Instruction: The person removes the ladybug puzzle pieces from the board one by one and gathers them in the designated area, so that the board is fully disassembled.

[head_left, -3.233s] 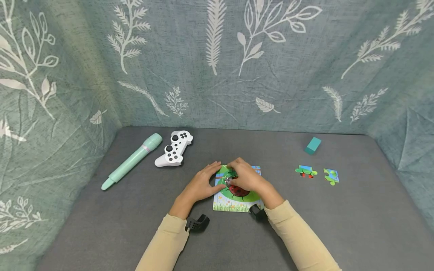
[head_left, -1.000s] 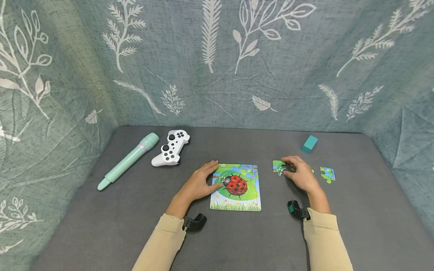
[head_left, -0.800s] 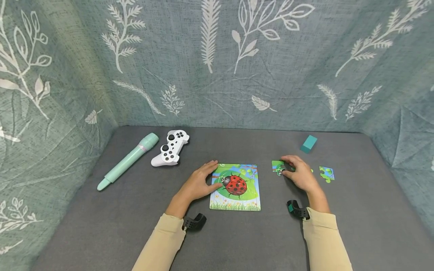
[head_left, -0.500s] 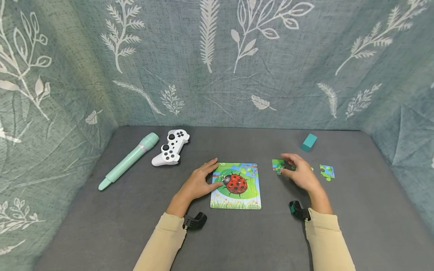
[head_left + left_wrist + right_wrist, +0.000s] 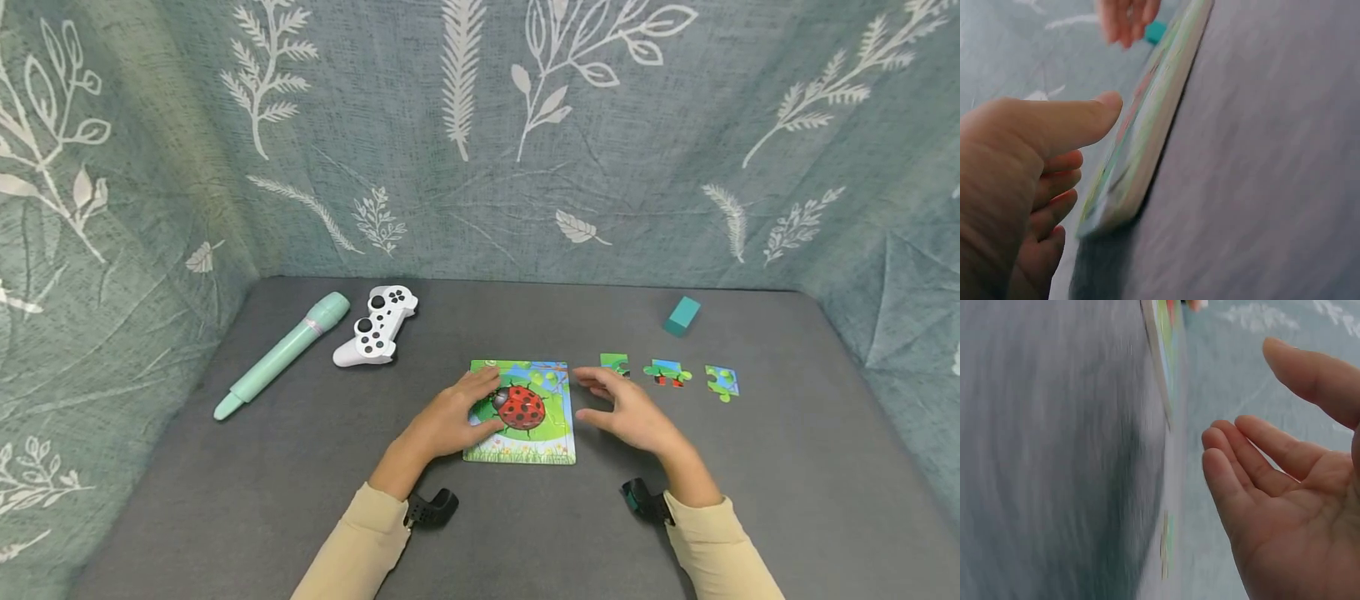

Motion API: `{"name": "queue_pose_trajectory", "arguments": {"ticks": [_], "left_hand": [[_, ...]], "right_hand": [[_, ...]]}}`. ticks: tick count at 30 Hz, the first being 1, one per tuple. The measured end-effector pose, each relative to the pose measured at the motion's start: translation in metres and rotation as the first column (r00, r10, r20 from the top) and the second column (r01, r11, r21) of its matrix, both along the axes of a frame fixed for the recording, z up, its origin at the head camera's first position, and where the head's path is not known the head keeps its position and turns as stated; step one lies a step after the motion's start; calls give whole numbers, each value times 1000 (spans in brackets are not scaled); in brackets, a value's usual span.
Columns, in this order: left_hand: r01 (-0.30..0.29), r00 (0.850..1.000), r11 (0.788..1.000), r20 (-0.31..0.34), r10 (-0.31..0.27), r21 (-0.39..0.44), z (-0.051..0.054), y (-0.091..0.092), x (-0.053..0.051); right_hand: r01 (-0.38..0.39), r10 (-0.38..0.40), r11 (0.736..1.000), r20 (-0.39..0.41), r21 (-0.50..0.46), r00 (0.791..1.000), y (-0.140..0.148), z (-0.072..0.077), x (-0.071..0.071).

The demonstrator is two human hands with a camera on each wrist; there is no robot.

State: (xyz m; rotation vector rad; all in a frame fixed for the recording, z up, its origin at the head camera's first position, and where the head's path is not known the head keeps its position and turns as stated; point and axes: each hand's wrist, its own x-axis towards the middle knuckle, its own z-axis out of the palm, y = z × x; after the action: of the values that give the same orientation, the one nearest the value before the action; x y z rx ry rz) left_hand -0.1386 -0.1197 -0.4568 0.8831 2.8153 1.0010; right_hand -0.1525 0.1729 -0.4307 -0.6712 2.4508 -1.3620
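A square ladybug jigsaw puzzle (image 5: 551, 421) lies flat on the grey table in the head view. My left hand (image 5: 453, 414) reaches over its left part with fingers loosely extended, holding nothing; whether it touches the board I cannot tell. In the left wrist view the thumb (image 5: 1079, 122) hangs beside the board's edge (image 5: 1160, 140). Just off the puzzle's right edge is my right hand (image 5: 626, 411), its palm bare and fingers extended (image 5: 1297, 487). Beyond it sit three loose puzzle pieces in a row: a green one (image 5: 614, 361) partly hidden, a middle one (image 5: 667, 372) and a right one (image 5: 723, 382).
A teal block (image 5: 682, 317) stands behind the loose pieces. At the back left are a white game controller (image 5: 377, 325) and a mint-green tube-shaped object (image 5: 281, 358). A leaf-patterned cloth (image 5: 525, 208) closes off the table's back and sides.
My right hand brought a green piece from the puzzle to the row of loose ones, released it and came back left. The left hand shifted slightly right over the puzzle.
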Motion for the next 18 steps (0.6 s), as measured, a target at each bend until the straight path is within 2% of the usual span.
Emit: {"name": "queue_pose_trajectory", "arguments": {"ticks": [4,7,12,15,18], "left_hand": [[49,999,999,-11,-50,-23,2,11,6],[76,996,996,-52,-78,-37,1,18,9],[91,985,993,-142,-101,-70,-6,23,12],[89,983,993,-153,-101,-80,-10,22,11],[84,985,993,-141,-95,-85,-12,21,10]], "right_hand": [[-58,58,998,16,-37,998,-12,-5,2],[-80,80,997,5,-19,997,-18,-10,3],[-77,89,989,-97,125,991,-22,-15,4],[-67,105,974,-170,215,980,-23,-18,5],[-63,117,966,-208,250,971,-22,-20,5]]}}
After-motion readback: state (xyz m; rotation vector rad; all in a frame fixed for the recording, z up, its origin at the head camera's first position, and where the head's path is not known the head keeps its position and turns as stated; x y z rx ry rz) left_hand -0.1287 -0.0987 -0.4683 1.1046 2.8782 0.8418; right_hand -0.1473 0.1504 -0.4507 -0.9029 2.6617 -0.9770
